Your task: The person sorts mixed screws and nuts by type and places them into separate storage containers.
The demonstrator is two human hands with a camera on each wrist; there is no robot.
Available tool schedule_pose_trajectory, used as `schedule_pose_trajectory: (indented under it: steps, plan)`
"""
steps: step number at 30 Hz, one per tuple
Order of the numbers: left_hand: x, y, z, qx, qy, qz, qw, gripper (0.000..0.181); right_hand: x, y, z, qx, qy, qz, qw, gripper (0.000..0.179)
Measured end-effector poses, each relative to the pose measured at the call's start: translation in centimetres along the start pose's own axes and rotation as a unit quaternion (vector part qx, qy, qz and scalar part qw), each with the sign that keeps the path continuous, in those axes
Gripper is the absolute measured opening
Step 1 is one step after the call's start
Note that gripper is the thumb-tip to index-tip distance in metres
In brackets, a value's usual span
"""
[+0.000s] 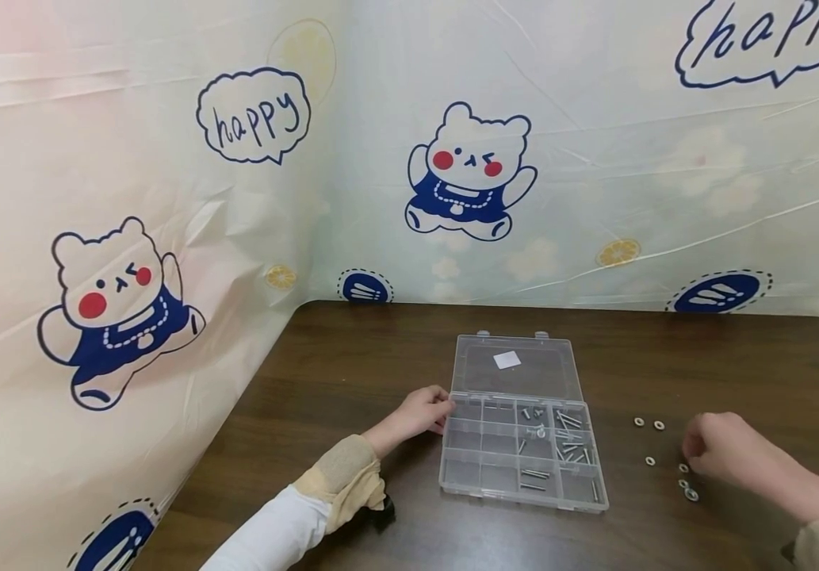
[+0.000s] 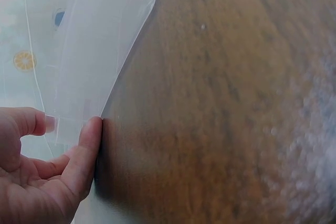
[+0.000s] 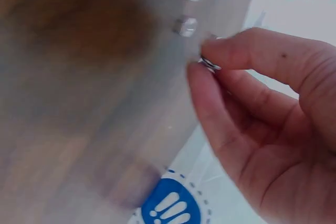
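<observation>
My left hand (image 1: 423, 411) is at the left side of a clear plastic compartment box (image 1: 472, 493), whose lid lies folded back. In the left wrist view, thumb and fingers (image 2: 86, 148) hold the edge of the box (image 2: 100, 40). Several metal screws (image 1: 572, 452) lie in its right-hand compartments, while the left ones look bare. To the right of the box, my right hand (image 1: 730, 452) is over the table. Seen from the right wrist, its thumb and finger pinch a small shiny metal nut (image 3: 211, 65), mostly hidden by the fingertips.
Several loose metal nuts (image 1: 650, 461) lie on the dark wooden table (image 1: 352, 357) between the box and my right hand. A small white paper (image 1: 507, 360) is on the box's clear lid (image 1: 548, 373). Printed cloth (image 1: 595, 198) hangs behind the table and along its left side.
</observation>
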State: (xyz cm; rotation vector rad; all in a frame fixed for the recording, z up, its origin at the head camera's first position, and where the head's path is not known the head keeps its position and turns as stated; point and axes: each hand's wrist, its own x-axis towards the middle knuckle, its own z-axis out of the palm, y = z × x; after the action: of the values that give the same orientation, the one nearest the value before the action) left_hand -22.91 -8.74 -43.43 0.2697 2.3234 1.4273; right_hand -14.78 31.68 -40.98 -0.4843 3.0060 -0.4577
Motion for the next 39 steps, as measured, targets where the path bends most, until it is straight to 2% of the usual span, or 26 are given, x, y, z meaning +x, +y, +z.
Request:
schedule_pose_trajectory:
  steps: [4, 8, 11, 14, 18, 23, 27, 34, 39]
  plan:
    - [0.0, 0.0, 0.0, 0.002, -0.001, 0.001, 1.0, 0.02, 0.6, -1.3, -0.5, 0.004, 0.09, -0.025, 0.9956, 0.019]
    - [0.0, -0.1, 0.0, -0.007, 0.001, 0.003, 1.0, 0.02, 1.2, -2.9, -0.8, 0.012, 0.195, -0.062, 0.9788, 0.024]
    - [-0.1, -0.1, 0.0, -0.011, 0.004, 0.0, 0.9999, 0.02, 1.6, -4.1, -1.0, 0.02, 0.244, -0.084, 0.966, 0.026]
    - [-0.1, 0.0, 0.1, -0.008, 0.006, -0.002, 0.9999, 0.02, 1.8, -5.0, -1.2, 0.029, 0.271, -0.1, 0.9568, 0.027]
    - [-0.1, 0.0, 0.0, -0.003, 0.003, -0.002, 1.0, 0.02, 2.0, -5.9, -1.5, 0.042, 0.286, -0.112, 0.9508, 0.028]
    - [0.1, -0.2, 0.0, -0.001, -0.002, -0.002, 1.0, 0.02, 2.5, -7.3, -1.7, 0.068, 0.29, -0.112, 0.948, 0.031]
    - [0.1, -0.2, 0.0, -0.004, 0.001, -0.004, 1.0, 0.02, 3.3, -8.3, -1.9, 0.082, 0.277, -0.121, 0.9498, 0.031]
    - [-0.2, 0.2, 0.1, -0.005, 0.005, -0.007, 0.9999, 0.021, 5.0, -10.1, -1.8, 0.091, 0.235, -0.129, 0.9593, 0.027]
    - [-0.3, 0.3, 0.0, -0.004, 0.007, -0.005, 1.0, 0.021, 6.2, -11.0, -1.7, 0.107, 0.218, -0.151, 0.9583, 0.027]
